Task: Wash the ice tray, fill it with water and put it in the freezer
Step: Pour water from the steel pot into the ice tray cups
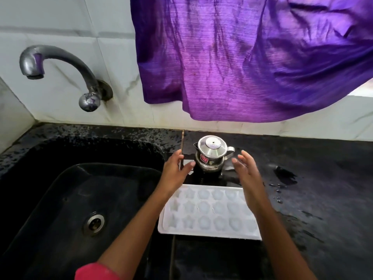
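Forearms are crossing the ice tray (210, 212), lying flat just right of the sink (60, 178); left hand (176, 168) and right hand (245, 168) are hovering open, empty. Probably light, bendy and slippery, it is wanting both short ends gripped.

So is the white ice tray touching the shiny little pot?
Apart. The head view shows a strip of black counter between the ice tray and the steel pot standing behind it.
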`<state>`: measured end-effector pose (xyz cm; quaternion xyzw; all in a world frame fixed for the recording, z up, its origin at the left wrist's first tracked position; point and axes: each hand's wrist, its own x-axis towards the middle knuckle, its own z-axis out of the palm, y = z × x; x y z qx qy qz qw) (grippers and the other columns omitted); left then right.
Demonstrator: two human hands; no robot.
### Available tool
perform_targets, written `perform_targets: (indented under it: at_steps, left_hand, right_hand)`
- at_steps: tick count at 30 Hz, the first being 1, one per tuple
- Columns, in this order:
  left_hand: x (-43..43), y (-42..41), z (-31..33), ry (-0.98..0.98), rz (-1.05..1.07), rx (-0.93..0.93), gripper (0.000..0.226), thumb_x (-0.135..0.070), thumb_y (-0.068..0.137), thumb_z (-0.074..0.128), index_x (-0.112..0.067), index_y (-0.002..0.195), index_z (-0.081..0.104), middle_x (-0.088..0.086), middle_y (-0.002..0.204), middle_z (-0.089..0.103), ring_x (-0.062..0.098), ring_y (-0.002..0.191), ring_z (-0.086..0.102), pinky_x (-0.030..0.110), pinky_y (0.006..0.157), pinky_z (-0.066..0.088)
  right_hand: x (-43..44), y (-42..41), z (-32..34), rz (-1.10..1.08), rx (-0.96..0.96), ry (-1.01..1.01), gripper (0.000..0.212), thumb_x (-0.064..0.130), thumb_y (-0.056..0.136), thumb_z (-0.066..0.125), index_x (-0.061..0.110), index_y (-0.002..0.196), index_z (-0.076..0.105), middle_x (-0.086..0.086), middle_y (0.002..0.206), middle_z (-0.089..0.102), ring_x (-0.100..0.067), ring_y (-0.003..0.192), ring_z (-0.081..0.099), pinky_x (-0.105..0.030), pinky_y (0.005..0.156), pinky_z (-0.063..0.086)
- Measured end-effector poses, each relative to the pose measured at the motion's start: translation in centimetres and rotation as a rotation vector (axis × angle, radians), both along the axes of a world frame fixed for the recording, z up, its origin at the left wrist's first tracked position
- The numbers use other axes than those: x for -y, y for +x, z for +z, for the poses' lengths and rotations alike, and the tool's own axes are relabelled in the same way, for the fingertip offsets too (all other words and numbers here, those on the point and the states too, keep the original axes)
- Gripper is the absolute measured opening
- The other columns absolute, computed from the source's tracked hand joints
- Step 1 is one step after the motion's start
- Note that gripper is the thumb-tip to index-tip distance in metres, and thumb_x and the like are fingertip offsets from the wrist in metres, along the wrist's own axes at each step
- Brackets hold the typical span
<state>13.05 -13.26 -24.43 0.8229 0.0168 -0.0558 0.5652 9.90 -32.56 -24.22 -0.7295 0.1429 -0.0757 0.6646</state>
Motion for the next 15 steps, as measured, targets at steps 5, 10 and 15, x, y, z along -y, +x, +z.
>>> perform_targets:
  at_steps: [5, 10, 15]
  left_hand:
    - [1.7, 3.2, 0.0, -0.003, -0.153, -0.05, 0.075, -0.032, 0.088, 0.063, -0.014, 0.148, 0.022, 0.005, 0.146, 0.038, 0.017, 0.135, 0.034, 0.028, 0.107, 0.029]
    - [2.2, 3.9, -0.1, -0.023, -0.194, -0.015, 0.056, -0.029, 0.088, 0.063, -0.02, 0.139, 0.041, 0.001, 0.135, 0.053, 0.016, 0.127, 0.046, 0.032, 0.107, 0.035]
    - [2.4, 3.4, -0.2, -0.056, -0.166, 0.016, 0.045, -0.026, 0.091, 0.059, -0.022, 0.134, 0.045, -0.004, 0.126, 0.057, 0.016, 0.123, 0.048, 0.035, 0.105, 0.038]
  right_hand:
    - [-0.2, 4.2, -1.2, 0.097, -0.023, 0.083, 0.058, 0.046, 0.088, 0.053, 0.024, 0.138, 0.036, 0.003, 0.13, 0.051, -0.011, 0.118, 0.05, -0.023, 0.09, 0.04]
    - [0.0, 5.5, -1.8, 0.075, -0.011, 0.07, 0.009, 0.031, 0.094, 0.051, 0.024, 0.095, 0.055, -0.007, 0.097, 0.062, -0.014, 0.083, 0.057, -0.03, 0.072, 0.047]
    - [0.1, 5.5, -1.4, -0.002, -0.01, 0.022, 0.008, 0.025, 0.092, 0.055, 0.018, 0.089, 0.058, -0.007, 0.09, 0.062, -0.019, 0.083, 0.057, -0.042, 0.078, 0.05]
